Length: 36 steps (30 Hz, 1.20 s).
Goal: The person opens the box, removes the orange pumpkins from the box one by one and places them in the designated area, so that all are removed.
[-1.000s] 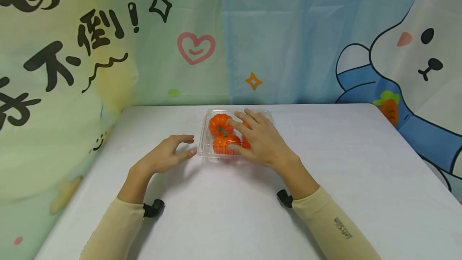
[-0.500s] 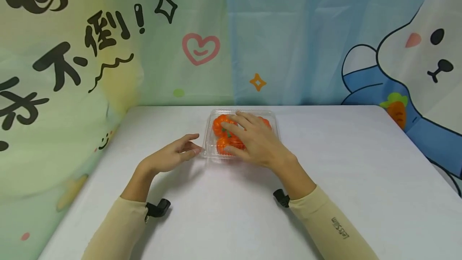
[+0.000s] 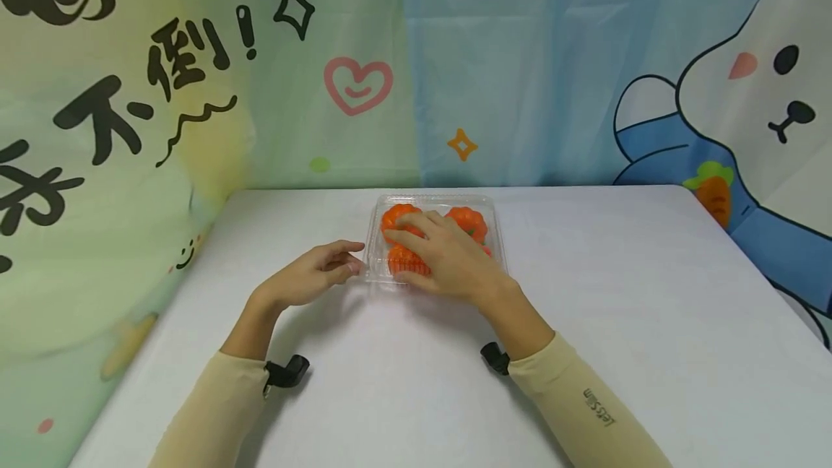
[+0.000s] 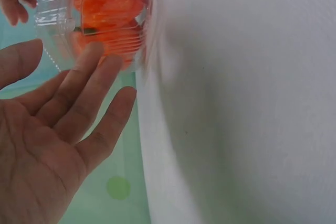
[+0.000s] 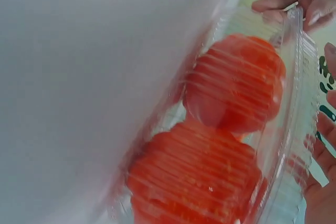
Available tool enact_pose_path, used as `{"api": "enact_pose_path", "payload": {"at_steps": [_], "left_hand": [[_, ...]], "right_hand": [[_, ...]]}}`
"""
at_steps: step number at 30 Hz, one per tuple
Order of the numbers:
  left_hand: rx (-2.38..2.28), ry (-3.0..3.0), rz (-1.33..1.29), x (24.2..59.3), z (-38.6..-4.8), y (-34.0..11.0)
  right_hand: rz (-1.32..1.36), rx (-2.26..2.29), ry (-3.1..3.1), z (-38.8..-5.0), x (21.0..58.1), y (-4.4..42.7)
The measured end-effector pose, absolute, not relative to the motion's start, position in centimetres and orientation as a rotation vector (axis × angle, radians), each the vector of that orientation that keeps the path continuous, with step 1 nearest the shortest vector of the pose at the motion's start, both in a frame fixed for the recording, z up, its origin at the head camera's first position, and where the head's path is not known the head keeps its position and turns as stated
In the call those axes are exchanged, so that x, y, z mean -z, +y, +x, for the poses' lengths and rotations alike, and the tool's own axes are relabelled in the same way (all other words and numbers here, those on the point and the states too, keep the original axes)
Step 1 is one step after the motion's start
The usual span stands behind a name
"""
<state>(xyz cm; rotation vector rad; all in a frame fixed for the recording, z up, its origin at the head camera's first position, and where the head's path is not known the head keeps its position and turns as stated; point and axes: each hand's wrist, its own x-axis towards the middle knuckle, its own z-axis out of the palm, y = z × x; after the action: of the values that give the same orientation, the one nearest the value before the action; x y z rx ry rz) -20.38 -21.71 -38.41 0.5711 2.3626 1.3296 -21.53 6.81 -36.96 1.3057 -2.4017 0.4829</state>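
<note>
A clear plastic box (image 3: 437, 201) with ridged walls holds several small orange pumpkins, with green stems showing. One pumpkin (image 3: 466, 221) lies at the back right of the box and another (image 3: 406, 260) at its front left. My right hand (image 3: 448, 255) is spread over the box's middle, partly hiding the pumpkins. Whether its fingertips touch the box or a pumpkin I cannot tell. My left hand (image 3: 312, 274) is at the box's left side, thumb and fingers extended, fingertips at the wall. The left wrist view shows that palm (image 4: 42, 150) holding nothing.
A white-covered table (image 3: 416, 381) carries the box near its far edge. Behind it hangs a printed cloth (image 3: 481, 78) with a heart, dark lettering and a white cartoon animal. Black wrist cameras sit at both sleeves.
My right hand has moved left across the box, uncovering the back right pumpkin. My left hand's fingertips are closer to the box's left side. The head view has shifted slightly.
</note>
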Motion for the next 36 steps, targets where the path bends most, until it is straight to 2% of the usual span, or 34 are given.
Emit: {"api": "enact_pose_path", "payload": {"at_steps": [13,36], "left_hand": [[-1.322,2.338,0.569,39.0,-20.7,-21.7],[-1.395,2.234,0.52,39.7,-21.0,-21.5]], "right_hand": [[1.382,-0.5,-2.29,-21.3,38.1,5.2],[1.44,-0.233,-2.294,-20.4,37.3,3.5]]}}
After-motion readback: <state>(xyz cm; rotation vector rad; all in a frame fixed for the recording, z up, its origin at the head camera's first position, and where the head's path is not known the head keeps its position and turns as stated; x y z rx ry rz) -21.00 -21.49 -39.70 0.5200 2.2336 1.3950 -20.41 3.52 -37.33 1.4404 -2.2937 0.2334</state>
